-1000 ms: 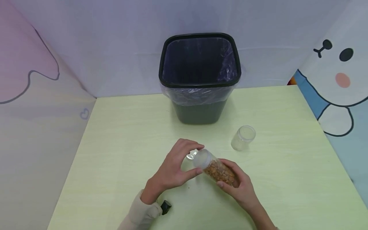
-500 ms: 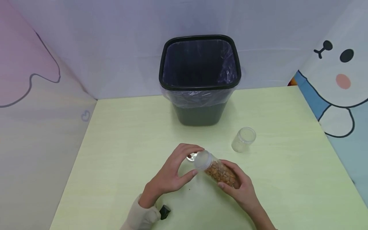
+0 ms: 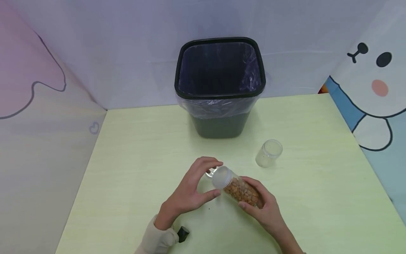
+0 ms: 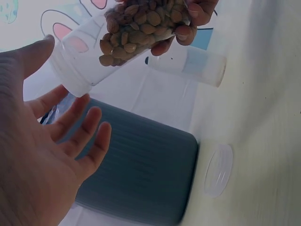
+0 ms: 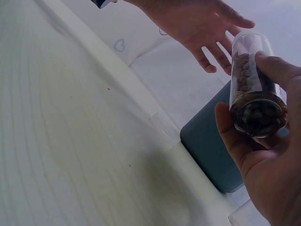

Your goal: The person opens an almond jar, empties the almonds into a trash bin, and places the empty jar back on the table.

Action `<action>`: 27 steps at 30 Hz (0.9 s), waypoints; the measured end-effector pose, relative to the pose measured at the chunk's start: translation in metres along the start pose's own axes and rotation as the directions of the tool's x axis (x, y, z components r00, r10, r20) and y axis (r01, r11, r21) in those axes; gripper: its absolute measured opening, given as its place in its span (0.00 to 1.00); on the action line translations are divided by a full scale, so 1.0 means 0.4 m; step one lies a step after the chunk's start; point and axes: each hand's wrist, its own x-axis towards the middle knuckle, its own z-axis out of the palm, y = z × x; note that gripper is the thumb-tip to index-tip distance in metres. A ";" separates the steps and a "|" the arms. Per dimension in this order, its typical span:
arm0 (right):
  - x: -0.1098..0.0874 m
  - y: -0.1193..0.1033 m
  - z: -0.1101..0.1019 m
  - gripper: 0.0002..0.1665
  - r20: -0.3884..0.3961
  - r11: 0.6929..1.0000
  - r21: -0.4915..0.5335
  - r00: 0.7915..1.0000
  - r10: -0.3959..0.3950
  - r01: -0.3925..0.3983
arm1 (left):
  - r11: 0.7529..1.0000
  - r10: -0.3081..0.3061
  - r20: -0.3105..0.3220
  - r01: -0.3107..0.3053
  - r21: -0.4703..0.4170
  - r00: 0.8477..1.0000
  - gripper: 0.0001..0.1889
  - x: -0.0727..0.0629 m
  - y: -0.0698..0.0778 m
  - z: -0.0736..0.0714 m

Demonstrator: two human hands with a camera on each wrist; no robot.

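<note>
My right hand (image 3: 264, 208) grips a clear jar (image 3: 242, 192) of brown almonds, fingers and thumb round its lower half. The jar tilts with its whitish translucent capped end (image 3: 222, 177) up to the left. Around that end my left hand (image 3: 191, 190) spreads, fingers and thumb apart and relaxed. In the left wrist view, the left fingertips (image 4: 81, 101) are right at the cap's edge. From the right wrist view, the jar's round base (image 5: 258, 115) faces the camera. A clear round lid (image 4: 218, 170) lies on the table, partly behind the left fingers in the head view.
A second clear jar (image 3: 269, 153), with nothing visible inside, stands on the pale table (image 3: 133, 151) to the right. At the back is a dark bin (image 3: 220, 123) with a plastic liner. Printed cloth walls (image 3: 136, 63) border the table. A black block (image 3: 183, 234) sits at the left cuff.
Around a second ago the left thumb and fingertips were closer about the jar's cap; the thumb has since drawn slightly away. The right hand keeps its hold on the jar.
</note>
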 end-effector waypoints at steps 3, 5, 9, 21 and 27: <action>0.003 0.002 0.002 0.39 0.001 1.000 -0.006 1.000 -0.003 0.003 | 0.999 0.040 0.024 -0.039 -0.027 0.999 0.33 0.003 -0.001 -0.001; 0.008 0.001 0.001 0.39 0.001 1.000 -0.014 1.000 -0.007 0.007 | 0.998 0.064 0.029 -0.063 -0.031 0.998 0.31 0.007 -0.002 -0.003; 0.011 0.002 0.001 0.39 -0.003 1.000 -0.021 1.000 -0.006 0.006 | 0.997 0.075 0.014 -0.075 -0.011 0.997 0.26 0.011 -0.006 -0.003; 0.007 -0.006 0.007 0.38 0.017 1.000 -0.031 1.000 0.005 -0.004 | 0.997 0.039 -0.006 -0.038 0.063 0.999 0.29 0.009 -0.018 0.000; 0.005 -0.010 0.010 0.38 0.018 0.999 -0.043 1.000 0.011 -0.011 | 0.998 -0.001 0.020 0.000 0.067 1.000 0.37 0.004 -0.019 0.000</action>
